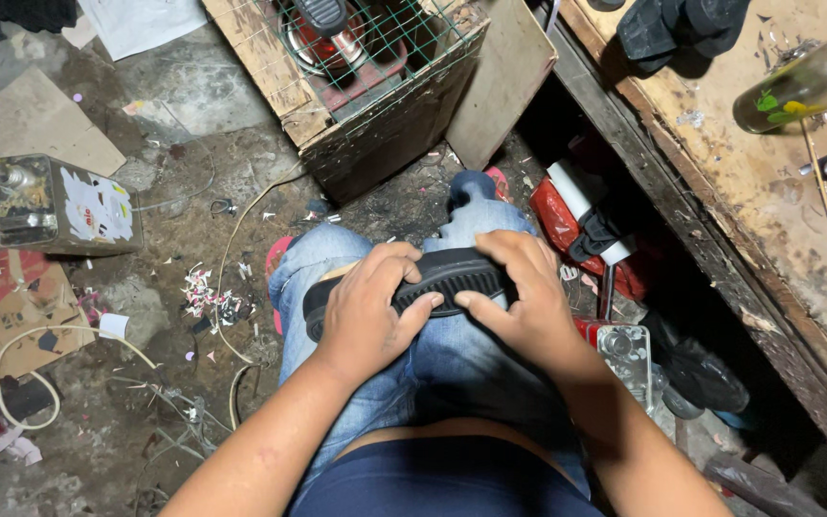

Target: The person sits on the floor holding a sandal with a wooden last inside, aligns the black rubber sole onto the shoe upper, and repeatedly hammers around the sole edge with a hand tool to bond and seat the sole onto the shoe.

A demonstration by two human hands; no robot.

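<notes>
While both hands rest over the knees, the left hand point(368, 311) and right hand point(519, 287) curl closed fingers around 1 black ribbed shoe sole point(442, 280).

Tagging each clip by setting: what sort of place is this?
Probably a small shoe-repair workshop. Both hands, left hand and right hand, hold a black ribbed shoe sole; black shoes sit on a scarred wooden workbench; scraps litter the concrete floor.
</notes>
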